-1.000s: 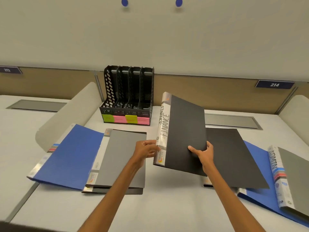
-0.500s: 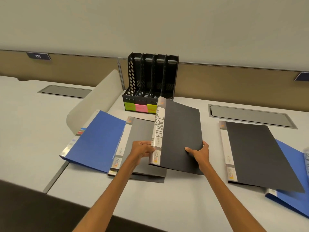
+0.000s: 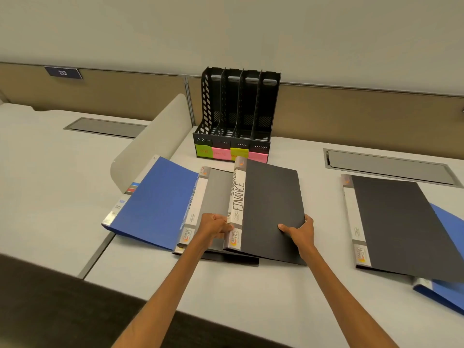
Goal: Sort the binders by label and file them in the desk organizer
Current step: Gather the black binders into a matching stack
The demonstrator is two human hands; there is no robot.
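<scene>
A black binder [image 3: 271,204] with FINANCE on its white spine is held in front of me, low over the desk. My left hand [image 3: 216,226] grips its spine near the bottom; my right hand [image 3: 300,231] grips its lower right edge, thumb on the cover. Under it lies a grey binder [image 3: 213,194], and a blue binder [image 3: 155,202] lies to the left. The black desk organizer [image 3: 238,116] with four slots stands behind, green and pink sticky labels [image 3: 221,153] on its front. To the right lie a black binder [image 3: 401,222] and a blue binder [image 3: 447,292].
A curved white divider [image 3: 155,131] stands left of the organizer. Grey cable flaps [image 3: 389,167] [image 3: 105,126] are set into the white desk [image 3: 251,292]. A tan partition with sign 213 [image 3: 63,72] runs along the back. Dark floor shows at the near left.
The FINANCE binder has come down and leftward over the grey binder, closer to the organizer. My view has shifted left, so the right-hand binders now sit at the frame's edge.
</scene>
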